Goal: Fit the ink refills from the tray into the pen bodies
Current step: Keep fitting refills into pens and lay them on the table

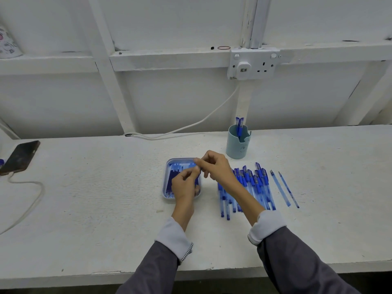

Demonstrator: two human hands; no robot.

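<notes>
Head view: left hand (184,184) and right hand (216,167) pinch a refill (199,170), its heading hidden.

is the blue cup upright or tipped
Upright: the cup stands on its base on the table, pens poking up from its open top.

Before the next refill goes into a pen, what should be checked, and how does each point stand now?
1. Refills available: ok. Dark blue refills lie in the tray.
2. Pen bodies within reach: ok. A pile of pens lies just right of the tray.
3. A refill actually held: cannot tell. The left hand and right hand meet fingertip to fingertip above the tray; whatever they pinch is too small to make out.
4. Stray parts accounted for: cannot tell. Two thin pieces lie apart, right of the pile; their state is unclear.
5. Room in the cup: ok. Only a couple of pens stand in it.
</notes>
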